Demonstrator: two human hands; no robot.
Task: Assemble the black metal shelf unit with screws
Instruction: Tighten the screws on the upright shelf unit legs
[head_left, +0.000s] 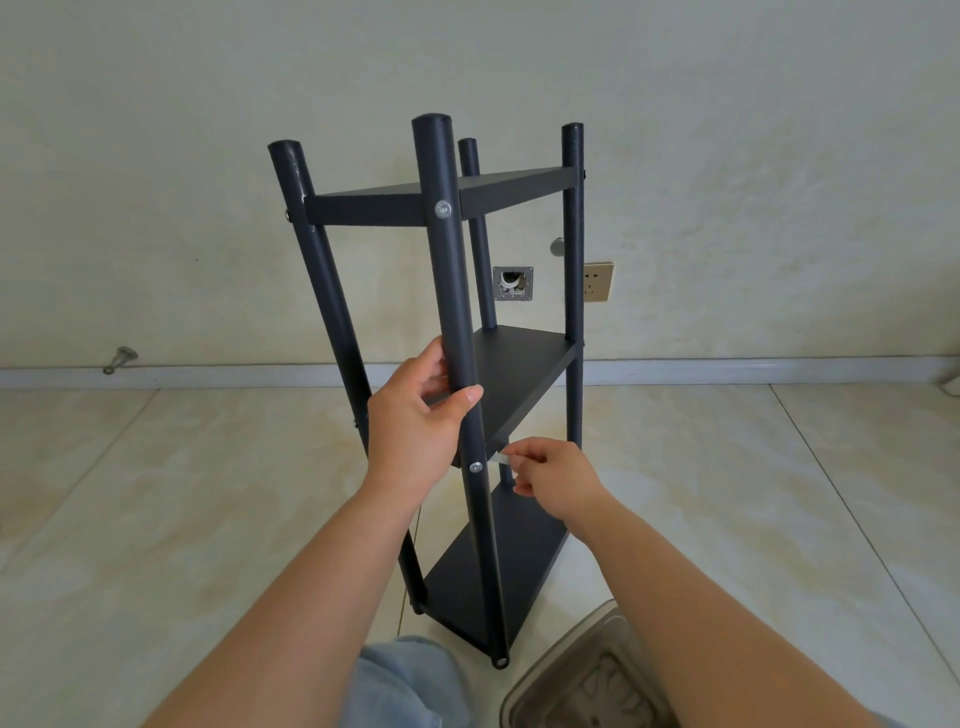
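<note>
The black metal shelf unit (519, 364) stands upright on the tiled floor, with four round posts and three flat shelves. Silver screw heads show on the near post at the top shelf (442, 209) and at the middle shelf (475, 467). My left hand (415, 421) grips the near post just above the middle shelf. My right hand (550, 475) pinches a small silvery tool (501, 459), held just right of the middle-shelf screw. The tool's tip is too small to make out.
A clear plastic container (582, 680) sits on the floor at the bottom right, beside my knee in light jeans (410, 680). On the wall behind are a gold socket (597, 281), an open wall box (512, 283) and a doorstop (120, 358) low left.
</note>
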